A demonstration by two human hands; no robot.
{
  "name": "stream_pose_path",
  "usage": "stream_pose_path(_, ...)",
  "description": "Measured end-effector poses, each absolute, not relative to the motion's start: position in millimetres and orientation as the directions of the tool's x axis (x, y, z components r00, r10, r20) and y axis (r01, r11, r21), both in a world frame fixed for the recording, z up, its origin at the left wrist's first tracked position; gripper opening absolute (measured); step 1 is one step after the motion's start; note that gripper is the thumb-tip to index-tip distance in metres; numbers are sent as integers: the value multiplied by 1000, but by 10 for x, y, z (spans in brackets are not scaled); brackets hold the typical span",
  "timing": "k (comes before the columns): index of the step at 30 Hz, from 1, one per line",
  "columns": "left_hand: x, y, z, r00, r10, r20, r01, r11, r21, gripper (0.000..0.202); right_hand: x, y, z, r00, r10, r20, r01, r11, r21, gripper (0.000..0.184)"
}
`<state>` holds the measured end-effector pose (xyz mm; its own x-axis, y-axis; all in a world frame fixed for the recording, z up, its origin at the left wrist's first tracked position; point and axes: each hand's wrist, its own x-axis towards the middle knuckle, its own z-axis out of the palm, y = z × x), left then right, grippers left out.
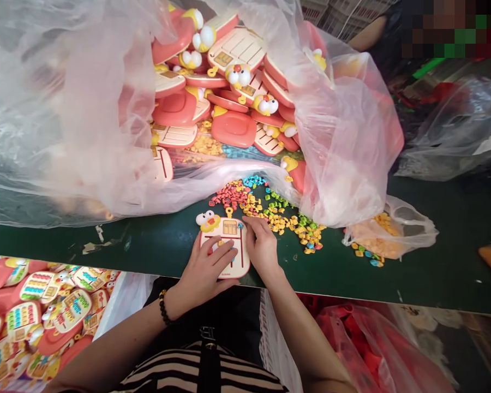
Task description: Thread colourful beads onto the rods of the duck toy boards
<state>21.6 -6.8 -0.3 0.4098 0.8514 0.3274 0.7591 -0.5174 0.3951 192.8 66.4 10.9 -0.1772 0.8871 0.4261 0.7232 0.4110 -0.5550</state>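
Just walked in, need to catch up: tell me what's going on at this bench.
A person is handling a pink-and-cream duck-faced toy board on a green table. Their left hand grips its lower part, while their right hand touches its upper right edge. Loose colourful pieces lie spilled beside it. More unfilled boards sit in a clear plastic bag beyond, and boards with coloured rows lie below the table edge at left.

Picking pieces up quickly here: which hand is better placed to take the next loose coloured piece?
Probably the right hand: it rests on the upper edge of the toy board, beside the loose coloured pieces. The left hand holds the board's lower side, farther away.
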Motion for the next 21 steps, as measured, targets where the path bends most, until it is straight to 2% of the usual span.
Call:
stream_pose_path(3,214,-68,-4,410,850,330,759,-519,393,54,1915,637,139,-160,883,441,715,412,-566,29)
stream_pose_path(7,215,-62,2,412,850,328,756,-520,397,52,1901,655,151,-232,872,430,702,456,-547,24)
stream_pose_path(10,215,-57,3,410,849,333,751,-522,405,52,1907,686,139,-201,854,481,733,457,-505,23)
stream_pose_path(12,213,-56,0,416,845,336,747,-528,403,52,1916,696,126,-241,835,495,740,488,-463,26)
stream_pose_path(16,212,-61,-8,414,845,338,754,-526,394,53,1943,651,89,-383,832,401,741,536,-405,37)
stream_pose_path(21,218,-67,-2,406,851,334,756,-518,400,51,1970,475,72,-449,832,327,752,549,-364,44)
